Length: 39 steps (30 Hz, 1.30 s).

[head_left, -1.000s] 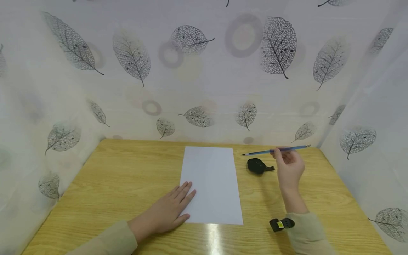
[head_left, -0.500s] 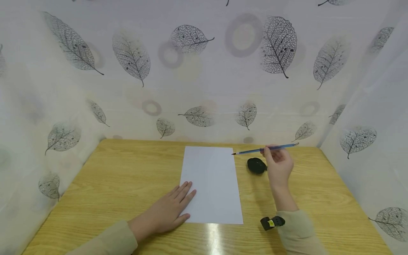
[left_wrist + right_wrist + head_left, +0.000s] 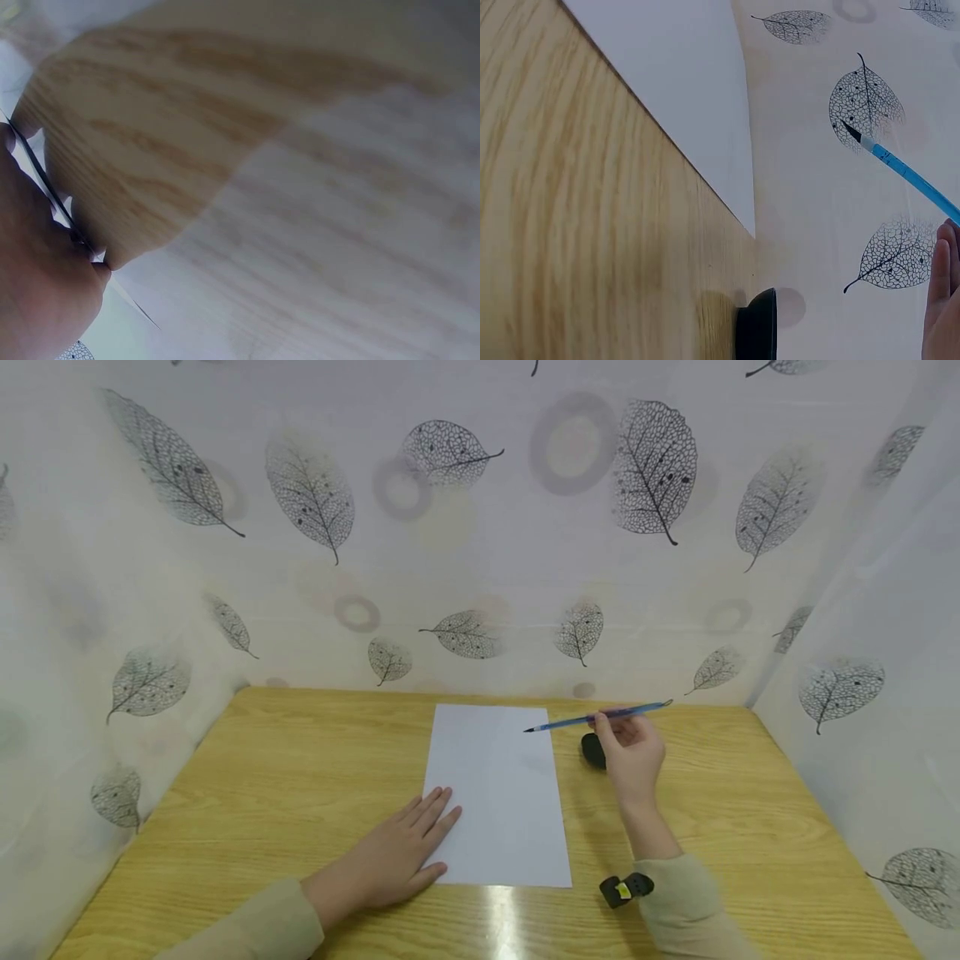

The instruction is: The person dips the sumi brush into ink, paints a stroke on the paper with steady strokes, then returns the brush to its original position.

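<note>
A white sheet of paper (image 3: 495, 793) lies on the wooden table, long side running away from me. My left hand (image 3: 401, 852) rests flat with spread fingers on its lower left edge. Between thumb and fingers my right hand (image 3: 633, 756) pinches a blue brush (image 3: 570, 722), held slantwise in the air. Its dark tip (image 3: 853, 131) points left, over the paper's upper right part in the head view, and appears raised off the sheet. A small black dish (image 3: 593, 752) stands right of the paper, partly hidden behind my right hand; its side shows in the right wrist view.
The wood-grain table (image 3: 300, 760) reaches back to a pale curtain (image 3: 487, 560) printed with leaves, which also hangs on both sides. A black strap with a small device (image 3: 626, 889) sits at my right wrist. The left wrist view is blurred.
My right hand has moved left with the brush, bringing the tip from beside the paper to above it. The hand now covers more of the black dish. My left hand stays put.
</note>
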Motion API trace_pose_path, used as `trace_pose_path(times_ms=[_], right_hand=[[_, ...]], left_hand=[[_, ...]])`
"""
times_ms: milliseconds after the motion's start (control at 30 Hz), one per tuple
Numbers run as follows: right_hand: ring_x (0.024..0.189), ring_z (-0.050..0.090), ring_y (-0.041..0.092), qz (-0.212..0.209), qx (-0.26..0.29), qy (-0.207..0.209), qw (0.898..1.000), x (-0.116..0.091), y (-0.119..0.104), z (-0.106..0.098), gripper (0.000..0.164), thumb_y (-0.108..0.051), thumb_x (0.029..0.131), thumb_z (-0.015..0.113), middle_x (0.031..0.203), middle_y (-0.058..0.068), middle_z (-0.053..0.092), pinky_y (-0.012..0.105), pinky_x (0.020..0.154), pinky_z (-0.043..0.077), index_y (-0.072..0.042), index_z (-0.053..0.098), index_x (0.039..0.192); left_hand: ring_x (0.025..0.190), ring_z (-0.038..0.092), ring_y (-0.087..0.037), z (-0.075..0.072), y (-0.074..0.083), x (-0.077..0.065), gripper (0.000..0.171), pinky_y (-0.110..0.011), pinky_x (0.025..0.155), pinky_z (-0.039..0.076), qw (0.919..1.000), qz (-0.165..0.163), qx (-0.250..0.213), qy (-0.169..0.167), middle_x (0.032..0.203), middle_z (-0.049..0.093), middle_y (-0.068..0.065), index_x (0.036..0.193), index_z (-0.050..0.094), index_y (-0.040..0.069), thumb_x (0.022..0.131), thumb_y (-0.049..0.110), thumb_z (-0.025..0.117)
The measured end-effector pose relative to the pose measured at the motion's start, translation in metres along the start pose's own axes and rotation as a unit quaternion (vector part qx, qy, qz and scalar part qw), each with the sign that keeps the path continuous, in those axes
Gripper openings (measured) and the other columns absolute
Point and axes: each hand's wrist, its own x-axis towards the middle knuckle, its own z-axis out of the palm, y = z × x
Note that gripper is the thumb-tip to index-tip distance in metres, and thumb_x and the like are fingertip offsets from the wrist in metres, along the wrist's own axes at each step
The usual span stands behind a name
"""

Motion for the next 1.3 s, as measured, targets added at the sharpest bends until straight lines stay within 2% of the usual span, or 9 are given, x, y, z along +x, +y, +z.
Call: trace_pose_path(times_ms=[133,367,533,800,1100,1300], right_hand=[[0.074,0.075,-0.002,0.007,-0.006,-0.010,1.000,-0.003,0.000,0.004,0.011,0.009,0.096,0.070,0.082,-0.018,0.075,0.014,0.072,0.062,0.019,0.068,0.098],[0.075,0.074,0.000,0.021,-0.024,-0.022,0.999,-0.010,0.000,0.014,0.010,0.006,0.096,0.072,0.091,0.022,0.078,0.013,0.071,0.061,0.015,0.070,0.100],[0.077,0.074,0.001,0.034,-0.025,-0.035,0.998,-0.015,0.004,0.018,0.010,0.004,0.097,0.073,0.093,0.023,0.077,0.014,0.073,0.061,0.013,0.071,0.102],[0.077,0.073,-0.002,0.022,-0.029,-0.056,0.998,-0.023,0.005,0.026,0.010,0.004,0.096,0.073,0.096,0.035,0.074,0.012,0.071,0.060,0.013,0.072,0.102],[0.077,0.075,0.002,0.019,-0.026,-0.074,0.997,-0.029,0.006,0.035,0.011,0.000,0.096,0.076,0.094,0.033,0.076,0.011,0.071,0.059,0.010,0.074,0.101],[0.076,0.073,-0.002,0.025,-0.033,-0.081,0.996,-0.031,0.011,0.042,0.010,0.001,0.096,0.076,0.093,0.031,0.077,0.011,0.070,0.059,0.008,0.074,0.101]], left_hand=[[0.163,0.026,-0.038,-0.001,0.001,0.000,0.069,-0.051,0.131,0.032,1.0000,-0.003,-0.004,-0.003,0.175,0.024,-0.022,0.166,0.033,0.006,0.111,0.046,0.046],[0.164,0.024,-0.036,0.001,0.000,0.001,0.070,-0.050,0.132,0.031,1.0000,-0.005,-0.001,-0.005,0.176,0.022,-0.021,0.167,0.032,0.007,0.111,0.047,0.046],[0.165,0.023,-0.035,0.002,0.000,0.002,0.070,-0.050,0.132,0.031,0.9999,-0.009,0.000,-0.012,0.177,0.021,-0.020,0.168,0.031,0.009,0.111,0.048,0.044],[0.165,0.022,-0.035,0.002,0.000,0.002,0.070,-0.050,0.132,0.030,0.9998,-0.009,-0.004,-0.015,0.177,0.021,-0.019,0.168,0.031,0.009,0.112,0.049,0.044],[0.166,0.020,-0.034,0.000,0.000,0.002,0.070,-0.050,0.133,0.030,0.9995,-0.012,-0.017,-0.022,0.178,0.019,-0.018,0.168,0.030,0.010,0.112,0.049,0.043],[0.166,0.020,-0.034,-0.001,0.001,0.002,0.070,-0.050,0.133,0.029,0.9994,-0.015,-0.017,-0.026,0.178,0.019,-0.018,0.168,0.030,0.010,0.112,0.049,0.044]])
